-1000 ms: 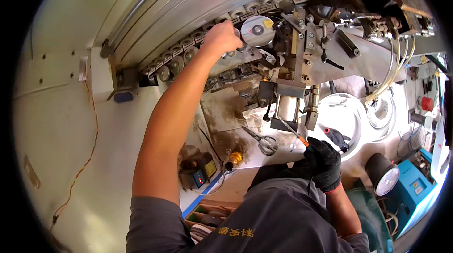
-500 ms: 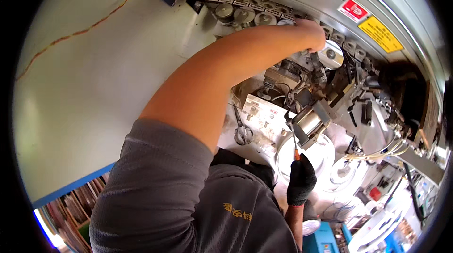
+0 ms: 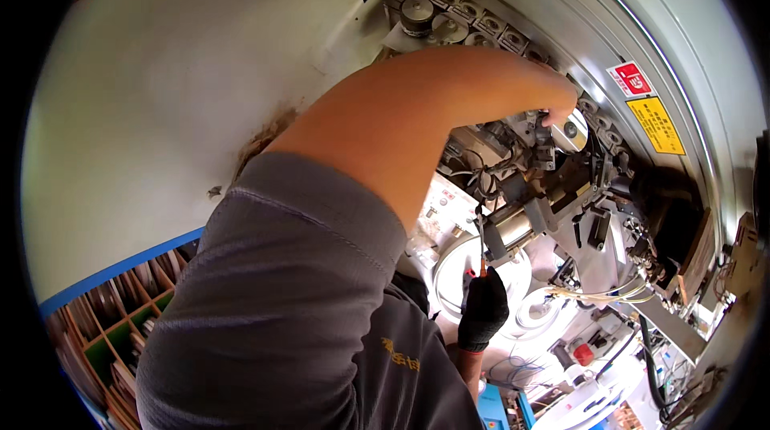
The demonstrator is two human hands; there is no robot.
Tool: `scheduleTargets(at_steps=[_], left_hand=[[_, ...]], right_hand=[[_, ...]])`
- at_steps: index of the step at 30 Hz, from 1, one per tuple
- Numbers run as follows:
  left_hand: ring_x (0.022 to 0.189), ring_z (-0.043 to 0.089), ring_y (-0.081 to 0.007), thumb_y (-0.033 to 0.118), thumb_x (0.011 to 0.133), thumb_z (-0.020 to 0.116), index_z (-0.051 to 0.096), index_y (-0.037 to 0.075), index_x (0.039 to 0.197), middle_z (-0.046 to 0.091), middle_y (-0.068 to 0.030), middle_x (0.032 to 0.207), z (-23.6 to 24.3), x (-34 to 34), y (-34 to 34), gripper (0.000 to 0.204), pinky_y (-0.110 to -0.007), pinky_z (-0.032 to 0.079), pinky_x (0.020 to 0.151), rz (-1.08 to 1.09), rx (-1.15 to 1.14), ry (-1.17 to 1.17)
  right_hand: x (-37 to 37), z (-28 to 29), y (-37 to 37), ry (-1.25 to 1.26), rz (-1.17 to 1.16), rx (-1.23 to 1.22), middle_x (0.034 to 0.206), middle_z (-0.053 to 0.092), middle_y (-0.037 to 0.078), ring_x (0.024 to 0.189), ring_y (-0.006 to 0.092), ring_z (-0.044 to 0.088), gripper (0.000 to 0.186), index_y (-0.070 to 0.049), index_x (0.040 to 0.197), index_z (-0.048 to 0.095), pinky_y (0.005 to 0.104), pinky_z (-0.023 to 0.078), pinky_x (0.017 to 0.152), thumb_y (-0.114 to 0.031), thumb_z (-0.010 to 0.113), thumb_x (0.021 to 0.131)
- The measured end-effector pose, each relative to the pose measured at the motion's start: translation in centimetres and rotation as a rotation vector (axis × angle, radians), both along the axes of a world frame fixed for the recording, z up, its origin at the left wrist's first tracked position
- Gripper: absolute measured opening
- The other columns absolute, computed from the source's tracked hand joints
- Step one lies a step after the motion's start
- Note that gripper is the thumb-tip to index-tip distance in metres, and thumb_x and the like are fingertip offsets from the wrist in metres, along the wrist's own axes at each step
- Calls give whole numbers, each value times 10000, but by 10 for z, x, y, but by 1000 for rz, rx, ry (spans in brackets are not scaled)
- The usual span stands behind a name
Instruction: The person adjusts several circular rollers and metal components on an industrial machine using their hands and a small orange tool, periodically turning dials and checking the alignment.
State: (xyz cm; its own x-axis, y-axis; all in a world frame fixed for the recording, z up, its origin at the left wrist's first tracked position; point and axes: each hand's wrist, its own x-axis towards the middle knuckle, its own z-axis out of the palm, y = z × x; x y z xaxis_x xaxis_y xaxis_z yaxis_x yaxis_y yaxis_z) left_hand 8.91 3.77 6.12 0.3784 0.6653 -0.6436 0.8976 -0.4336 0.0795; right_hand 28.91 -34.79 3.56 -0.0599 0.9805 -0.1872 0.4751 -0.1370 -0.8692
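Fingers (image 3: 492, 287) in a black knitted glove, those of the right hand (image 3: 484, 308), are closed around the orange handle of a slim metal hand tool (image 3: 482, 247). Its shaft points away from the person, and its far end shows beside a shiny metal cylinder (image 3: 513, 226) on the machine; whether the two touch, I cannot tell.

The bare left hand (image 3: 559, 103) is stretched far forward at the edge of a round silver disc (image 3: 571, 135) with a dark hub and a yellow patch. Its fingers curl downward and are partly hidden, so I cannot tell whether they grip anything. The bare forearm (image 3: 433, 93) crosses above the machine, coming out of a dark grey sleeve (image 3: 265, 294).

Behind the forearm runs a row of pale round rollers (image 3: 468, 10) in square housings, with a thick round metal knob (image 3: 417, 14) near its left end. A large white coil (image 3: 443, 284) lies beyond the gloved hand, and a smaller white coil (image 3: 536, 314) is just to its right. On the left spreads a pale, blue-edged desk (image 3: 176, 141), with a wooden compartment rack (image 3: 128, 326) below its edge.
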Motion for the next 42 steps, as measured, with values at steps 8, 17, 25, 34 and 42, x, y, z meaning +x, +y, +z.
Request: scheduleTargets(at_steps=[8, 17, 25, 34, 42], left_hand=[[1059, 639, -359, 198, 702, 839, 745, 132, 1114, 713, -104, 1122, -23, 13, 2, 427, -629, 482, 869, 161, 152, 43], [1042, 652, -360, 183, 700, 809, 719, 65, 1069, 719, -127, 1067, -37, 17, 14, 398, -510, 530, 849, 116, 163, -18], [804, 684, -214, 336, 920, 654, 687, 35, 1053, 682, -106, 832, 45, -52, -194, 330, -349, 534, 711, 622, -245, -1556], [614, 578, -312, 330, 831, 752, 664, 71, 757, 580, -111, 637, 95, -78, -257, 283, -413, 415, 565, 228, 119, -1151], [473, 500, -145, 235, 911, 685, 657, 41, 750, 566, -66, 574, 102, -128, -280, 254, -340, 366, 462, 334, 125, -1355]], right_hand=[[2, 1, 3, 53, -32, -13, 1051, 675, 78, 913, 141, 627, 334, 24, 1224, 628, 259, 524, 761, 48, 649, 891], [-8, 9, 9, 71, -66, 119, 898, 629, 24, 738, 79, 568, 217, 13, 1138, 624, 217, 460, 589, 12, 623, 921], [-10, 65, 36, 476, -19, -229, 680, 477, -16, 514, 63, 398, 431, 36, 1188, 584, 220, 276, 442, -353, 493, 1029], [2, 100, 34, 98, 59, -79, 923, 660, 60, 801, 144, 623, 301, -1, 1147, 667, 267, 505, 700, 28, 665, 848], [16, 148, 37, -311, 435, 331, 962, 708, 135, 863, 285, 692, 381, -36, 1109, 697, 346, 549, 753, 41, 733, 737]])
